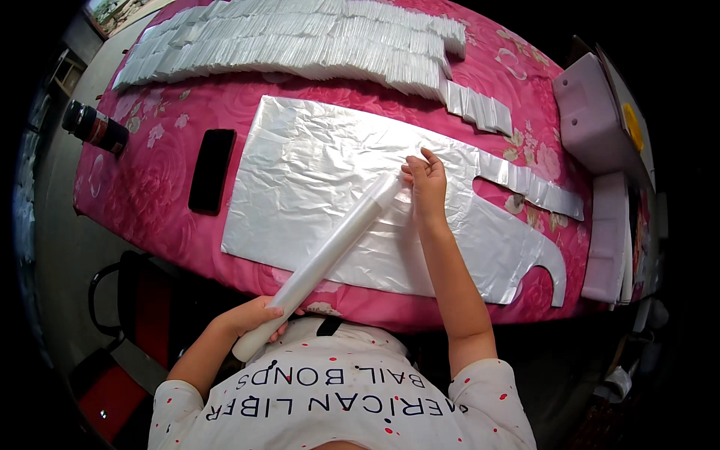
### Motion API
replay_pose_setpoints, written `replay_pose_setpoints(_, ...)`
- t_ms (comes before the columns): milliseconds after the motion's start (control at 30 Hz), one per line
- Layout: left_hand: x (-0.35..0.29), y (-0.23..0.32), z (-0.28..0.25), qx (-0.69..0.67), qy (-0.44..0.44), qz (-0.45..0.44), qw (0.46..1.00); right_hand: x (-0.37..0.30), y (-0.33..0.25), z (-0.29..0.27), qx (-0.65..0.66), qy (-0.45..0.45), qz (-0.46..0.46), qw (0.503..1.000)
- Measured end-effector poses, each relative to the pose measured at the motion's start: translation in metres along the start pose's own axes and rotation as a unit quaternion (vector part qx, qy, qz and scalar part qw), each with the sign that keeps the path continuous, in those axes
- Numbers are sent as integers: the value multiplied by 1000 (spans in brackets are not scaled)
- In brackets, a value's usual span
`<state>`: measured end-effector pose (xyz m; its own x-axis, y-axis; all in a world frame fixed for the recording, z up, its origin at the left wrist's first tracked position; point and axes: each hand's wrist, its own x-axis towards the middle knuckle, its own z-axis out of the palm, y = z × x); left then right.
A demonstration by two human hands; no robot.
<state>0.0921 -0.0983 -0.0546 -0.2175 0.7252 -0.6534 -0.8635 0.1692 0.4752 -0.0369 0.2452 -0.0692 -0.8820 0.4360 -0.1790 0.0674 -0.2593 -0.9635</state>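
Note:
A long white roll of plastic film (330,251) slants up over the table, its lower end near my waist. My left hand (259,319) is closed around that lower end. By the roll's upper end is my right hand (427,180), its fingers loosely bent and apart, with nothing visible in them. Whether its fingertips touch the film cannot be made out. Beneath both lies a flat stack of thin, crinkled white plastic sheets (292,172), with curved cut-outs and strap-like ends on the right, shaped like aprons or vest bags.
Rows of folded white plastic packets (300,45) fill the far side of the pink floral tablecloth (161,176). A black phone (212,171) and a dark jar (96,127) are at left. White foam boxes (592,97) stand at right. A red-and-black chair (112,390) is lower left.

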Motion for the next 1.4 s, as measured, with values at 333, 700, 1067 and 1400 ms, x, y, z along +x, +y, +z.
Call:
replay_pose_setpoints(333, 2, -11, -5, -9, -16, -12, 1000, -8, -30, -18, -230, -265, 134, 927)
replay_pose_setpoints(700, -1, -9, -4, 30, 22, -50, 998, 17, -29, -57, -278, -168, 46, 945)
replay_pose_setpoints(1067, -27, 34, -6, 389, 34, -51, 919, 69, -48, -193, -385, 36, -109, 916)
replay_pose_setpoints(1400, 82, 132, 62, 766, 142, 345, 524, 47, -24, -73, -296, -133, -54, 944)
